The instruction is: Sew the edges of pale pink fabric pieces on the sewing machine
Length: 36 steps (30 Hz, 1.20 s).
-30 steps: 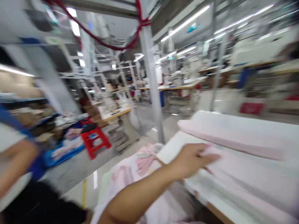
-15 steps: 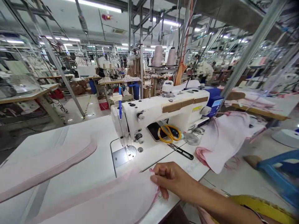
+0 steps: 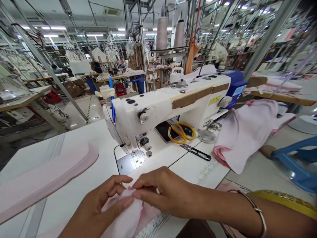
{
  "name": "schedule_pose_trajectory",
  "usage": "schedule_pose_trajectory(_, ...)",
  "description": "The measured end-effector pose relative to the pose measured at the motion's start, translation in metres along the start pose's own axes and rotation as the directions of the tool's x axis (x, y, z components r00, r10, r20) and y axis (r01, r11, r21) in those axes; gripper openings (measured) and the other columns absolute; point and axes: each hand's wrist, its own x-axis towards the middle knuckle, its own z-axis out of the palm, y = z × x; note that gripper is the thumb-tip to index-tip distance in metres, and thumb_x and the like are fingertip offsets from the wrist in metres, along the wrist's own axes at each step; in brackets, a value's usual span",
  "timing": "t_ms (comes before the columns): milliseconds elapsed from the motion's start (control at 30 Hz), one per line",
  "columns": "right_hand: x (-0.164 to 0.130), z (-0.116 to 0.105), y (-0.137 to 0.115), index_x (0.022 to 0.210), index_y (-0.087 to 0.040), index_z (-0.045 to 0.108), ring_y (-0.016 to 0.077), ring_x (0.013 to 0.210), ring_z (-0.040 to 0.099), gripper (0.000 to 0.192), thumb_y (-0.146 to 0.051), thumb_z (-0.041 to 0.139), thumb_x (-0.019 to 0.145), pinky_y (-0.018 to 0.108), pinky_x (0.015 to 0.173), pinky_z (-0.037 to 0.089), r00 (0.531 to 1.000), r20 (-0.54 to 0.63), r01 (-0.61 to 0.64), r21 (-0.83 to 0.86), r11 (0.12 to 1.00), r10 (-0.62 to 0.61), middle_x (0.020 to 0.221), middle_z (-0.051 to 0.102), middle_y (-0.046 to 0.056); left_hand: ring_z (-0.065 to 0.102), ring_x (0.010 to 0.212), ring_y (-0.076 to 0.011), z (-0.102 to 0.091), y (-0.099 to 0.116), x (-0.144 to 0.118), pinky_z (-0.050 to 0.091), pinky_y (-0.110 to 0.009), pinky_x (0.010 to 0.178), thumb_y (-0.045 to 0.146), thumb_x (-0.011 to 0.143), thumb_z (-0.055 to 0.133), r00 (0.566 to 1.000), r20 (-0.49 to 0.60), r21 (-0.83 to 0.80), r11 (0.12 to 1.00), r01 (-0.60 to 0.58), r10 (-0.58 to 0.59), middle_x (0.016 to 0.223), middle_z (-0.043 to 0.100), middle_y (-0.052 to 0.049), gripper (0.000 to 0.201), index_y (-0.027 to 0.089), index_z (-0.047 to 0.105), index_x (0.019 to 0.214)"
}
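Observation:
My left hand [image 3: 106, 201] and my right hand [image 3: 163, 193] meet at the front edge of the table, in front of the sewing machine [image 3: 170, 102]. Between them is a pale pink fabric piece [image 3: 126, 218]. The right hand pinches its upper edge between thumb and fingertips. My left hand has its thumb on the fabric and its fingers curled behind. The metal needle plate [image 3: 130, 162] lies just beyond the fingertips. A ruler tape [image 3: 158, 224] on the table edge shows partly under the fabric.
Another pink piece [image 3: 49, 181] lies at the left. Yellow-handled scissors [image 3: 182, 132], a phone [image 3: 165, 131] and black thread snips [image 3: 196, 152] rest under the machine arm. At the right are piled pink pieces [image 3: 247, 129] and a blue plastic frame [image 3: 294, 162].
My left hand has come into view and taken the fabric. My right hand has moved left with the fabric edge, which is now bunched up between both hands. The view has shifted slightly.

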Motion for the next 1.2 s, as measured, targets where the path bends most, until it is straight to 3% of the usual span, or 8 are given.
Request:
schedule_pose_trajectory(100, -0.005, -0.012, 0.004, 0.109, -0.017, 0.065, 0.0101, 0.078, 0.059, 0.021, -0.022, 0.049, 0.097, 0.019, 0.070, 0.043, 0.989, 0.043, 0.145, -0.224, 0.964, -0.139, 0.090, 0.067, 0.001, 0.059, 0.071, -0.0152, 0.001, -0.002, 0.018, 0.047, -0.021, 0.064, 0.055, 0.075, 0.068, 0.989, 0.138, -0.218, 0.972, 0.091, -0.061, 0.073, 0.063, 0.002, 0.031, 0.025, 0.067, 0.083)
schedule_pose_trajectory(233, -0.007, -0.017, 0.013, 0.120, -0.017, 0.055, 0.0113, 0.100, 0.057, 0.025, -0.024, 0.050, 0.097, 0.021, 0.077, 0.043, 0.919, 0.291, 0.383, -0.507, 0.772, -0.266, 0.120, 0.059, 0.002, 0.049, 0.065, -0.0113, 0.008, -0.015, 0.028, 0.042, -0.018, 0.060, 0.053, 0.075, 0.070, 0.994, 0.070, -0.392, 0.914, 0.100, -0.079, 0.071, 0.057, 0.003, 0.033, 0.021, 0.062, 0.074)
schedule_pose_trajectory(433, -0.004, -0.005, 0.018, 0.090, -0.019, 0.053, 0.0120, 0.082, 0.051, 0.025, -0.034, 0.038, 0.102, 0.026, 0.068, 0.039, 0.731, 0.600, 0.679, -0.595, 0.430, -0.324, 0.104, 0.059, -0.003, 0.048, 0.066, -0.0125, 0.007, -0.025, 0.024, 0.041, -0.020, 0.060, 0.055, 0.077, 0.067, 0.993, 0.051, -0.429, 0.896, 0.115, -0.103, 0.078, 0.059, 0.001, 0.036, 0.020, 0.060, 0.077)
schedule_pose_trajectory(633, -0.019, -0.046, 0.026, 0.083, -0.019, 0.048, 0.0135, 0.068, 0.046, 0.023, -0.036, 0.049, 0.098, 0.029, 0.061, 0.033, 0.886, 0.448, 0.454, -0.789, 0.414, -0.117, 0.087, 0.054, 0.000, 0.051, 0.066, -0.0129, 0.002, -0.025, 0.017, 0.039, -0.019, 0.059, 0.057, 0.075, 0.067, 0.989, 0.025, -0.435, 0.889, 0.144, -0.148, 0.076, 0.062, 0.002, 0.037, 0.021, 0.060, 0.078)
schedule_pose_trajectory(733, -0.028, -0.050, 0.024, 0.083, -0.019, 0.050, 0.0132, 0.069, 0.047, 0.022, -0.032, 0.045, 0.100, 0.029, 0.062, 0.032, 0.932, 0.340, 0.358, -0.817, 0.452, -0.125, 0.088, 0.055, 0.001, 0.053, 0.070, -0.0148, 0.000, -0.031, 0.018, 0.041, -0.020, 0.062, 0.056, 0.074, 0.069, 0.989, 0.055, -0.437, 0.887, 0.150, -0.140, 0.078, 0.062, 0.001, 0.035, 0.022, 0.061, 0.079)
schedule_pose_trajectory(833, -0.032, -0.033, 0.017, 0.098, -0.019, 0.054, 0.0136, 0.078, 0.050, 0.016, -0.023, 0.039, 0.102, 0.028, 0.064, 0.034, 0.902, 0.371, 0.432, -0.757, 0.490, -0.221, 0.101, 0.059, 0.003, 0.054, 0.072, -0.0163, -0.002, -0.037, 0.020, 0.044, -0.022, 0.063, 0.055, 0.075, 0.068, 0.982, 0.118, -0.448, 0.874, 0.187, -0.150, 0.082, 0.063, 0.000, 0.034, 0.023, 0.061, 0.082)
schedule_pose_trajectory(967, -0.026, -0.018, 0.020, 0.103, -0.017, 0.054, 0.0150, 0.080, 0.048, 0.015, -0.020, 0.040, 0.101, 0.030, 0.066, 0.036, 0.809, 0.523, 0.587, -0.689, 0.426, -0.269, 0.109, 0.059, 0.002, 0.052, 0.069, -0.0149, -0.005, -0.038, 0.019, 0.045, -0.021, 0.063, 0.054, 0.075, 0.069, 0.985, 0.103, -0.434, 0.885, 0.167, -0.135, 0.078, 0.062, 0.001, 0.033, 0.022, 0.062, 0.079)
schedule_pose_trajectory(1200, -0.032, -0.049, 0.035, 0.090, -0.017, 0.053, 0.0156, 0.075, 0.047, 0.017, -0.021, 0.040, 0.101, 0.029, 0.068, 0.034, 0.930, 0.328, 0.366, -0.830, 0.421, -0.164, 0.094, 0.057, 0.004, 0.054, 0.066, -0.0139, -0.005, -0.044, 0.020, 0.044, -0.019, 0.058, 0.058, 0.070, 0.072, 0.980, 0.084, -0.437, 0.878, 0.197, -0.178, 0.078, 0.064, 0.002, 0.036, 0.024, 0.063, 0.079)
